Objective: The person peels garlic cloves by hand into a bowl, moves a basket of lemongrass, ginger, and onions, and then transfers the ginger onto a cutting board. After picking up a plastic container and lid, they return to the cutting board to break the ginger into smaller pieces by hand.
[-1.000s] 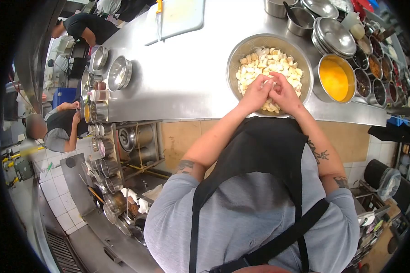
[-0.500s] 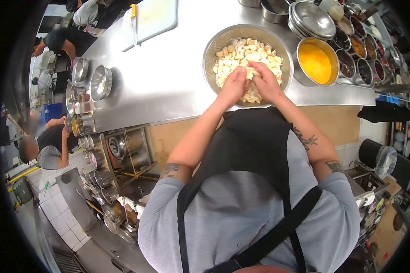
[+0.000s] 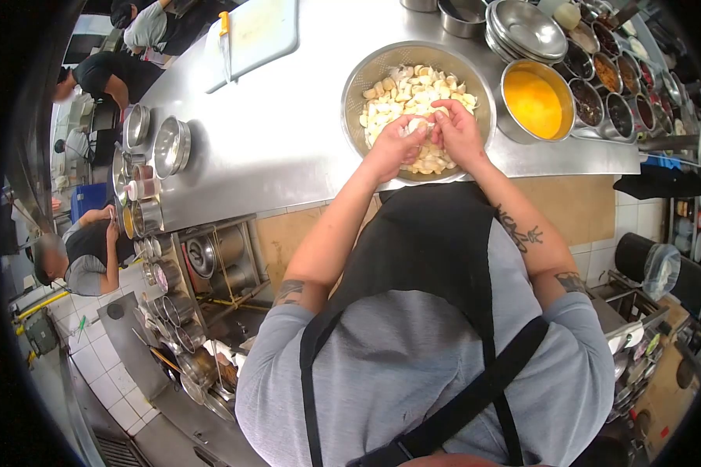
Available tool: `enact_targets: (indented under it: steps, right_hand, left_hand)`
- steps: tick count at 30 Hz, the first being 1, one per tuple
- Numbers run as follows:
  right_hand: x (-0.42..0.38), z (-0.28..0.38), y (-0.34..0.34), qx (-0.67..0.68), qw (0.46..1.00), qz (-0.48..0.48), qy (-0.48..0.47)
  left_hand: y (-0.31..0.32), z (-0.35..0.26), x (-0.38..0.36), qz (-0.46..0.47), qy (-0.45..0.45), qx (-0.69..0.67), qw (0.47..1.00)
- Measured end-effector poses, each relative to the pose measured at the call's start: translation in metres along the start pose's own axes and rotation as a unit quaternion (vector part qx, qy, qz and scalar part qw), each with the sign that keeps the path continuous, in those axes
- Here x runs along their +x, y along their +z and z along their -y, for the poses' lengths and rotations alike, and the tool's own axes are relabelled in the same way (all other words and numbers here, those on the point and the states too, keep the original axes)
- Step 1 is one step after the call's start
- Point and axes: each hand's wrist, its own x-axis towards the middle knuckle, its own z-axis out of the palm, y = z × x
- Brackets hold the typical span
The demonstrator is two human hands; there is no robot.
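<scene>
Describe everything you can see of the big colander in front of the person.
The colander is round, wide and shiny, apparently metal, with small holes in its wall and a smooth rim. It sits upright on the steel table, close to the near edge, with the pot beside it. Pale cloves, likely garlic, heap inside and hide its bottom. The left hand and right hand are over it, a pale piece at their fingers; whether either touches the colander is unclear.
</scene>
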Motion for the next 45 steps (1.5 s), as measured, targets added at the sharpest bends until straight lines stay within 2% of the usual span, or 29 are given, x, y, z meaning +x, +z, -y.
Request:
enact_targets:
  steps: [3,6,7,9,10,13,16,19,22,23,24,25,27,29,32,35,38,41,42,45]
  right_hand:
    - [0.005,-0.010,-0.002,0.021,0.998,-0.042,-0.033]
    - [0.004,-0.005,-0.001,-0.174,0.974,-0.059,-0.130]
    - [0.001,-0.001,0.001,-0.201,0.972,-0.027,-0.116]
    - [-0.009,0.010,0.006,-0.254,0.963,0.037,-0.085]
    - [-0.009,0.015,0.005,-0.320,0.940,0.083,-0.088]
    - [-0.001,0.002,0.000,-0.236,0.967,0.067,-0.067]
    - [-0.002,-0.003,0.002,-0.234,0.969,0.012,-0.083]
    - [-0.002,-0.003,0.003,-0.219,0.973,0.033,-0.073]
    - [-0.009,0.012,0.008,-0.222,0.972,0.074,-0.025]
    - [-0.006,0.004,0.009,-0.223,0.970,0.083,-0.046]
    - [-0.003,-0.008,0.003,-0.223,0.968,0.094,-0.068]
    - [0.001,-0.017,0.002,-0.221,0.965,0.105,-0.090]
    - [-0.007,-0.004,0.009,-0.158,0.980,0.115,-0.044]
    - [-0.004,-0.010,0.006,-0.184,0.974,0.112,-0.070]
    - [-0.005,-0.004,0.008,-0.188,0.973,0.113,-0.066]
    - [-0.004,-0.008,0.002,-0.194,0.972,0.129,-0.038]
    - [-0.008,-0.003,0.002,-0.159,0.978,0.136,-0.013]
    - [-0.007,0.000,0.000,-0.185,0.971,0.151,0.017]
    - [-0.008,0.004,0.001,-0.195,0.969,0.148,0.028]
    - [-0.005,-0.003,0.000,-0.200,0.967,0.157,0.011]
  left_hand:
    - [0.001,0.003,-0.001,-0.021,0.027,0.012,0.999]
    - [0.004,0.005,0.000,-0.079,0.034,0.096,0.992]
    - [0.005,0.005,0.000,-0.102,0.032,0.137,0.985]
    - [0.007,0.014,0.005,-0.083,0.114,0.168,0.976]
    - [0.006,0.017,0.006,-0.073,0.154,0.183,0.968]
    - [0.004,0.020,0.006,-0.119,0.145,0.233,0.954]
    - [-0.001,0.022,0.009,-0.136,0.145,0.232,0.952]
    - [0.003,0.021,0.007,-0.135,0.154,0.248,0.947]
    - [0.001,0.029,0.010,-0.155,0.202,0.325,0.911]
    - [0.002,0.027,0.007,-0.150,0.187,0.345,0.908]
    - [-0.001,0.032,0.010,-0.150,0.259,0.366,0.881]
    - [0.003,0.023,0.004,-0.140,0.192,0.338,0.910]
    - [-0.004,0.032,0.013,-0.136,0.176,0.285,0.932]
    - [-0.009,0.037,0.018,-0.139,0.193,0.296,0.925]
    - [0.000,0.032,0.019,-0.122,0.144,0.106,0.976]
    - [0.003,0.024,0.013,-0.130,0.121,0.151,0.972]
    - [-0.005,0.032,0.017,-0.127,0.170,0.255,0.943]
    - [-0.011,0.038,0.022,-0.127,0.158,0.245,0.948]
    - [-0.008,0.032,0.017,-0.121,0.129,0.227,0.958]
    - [-0.009,0.030,0.017,-0.131,0.148,0.276,0.941]
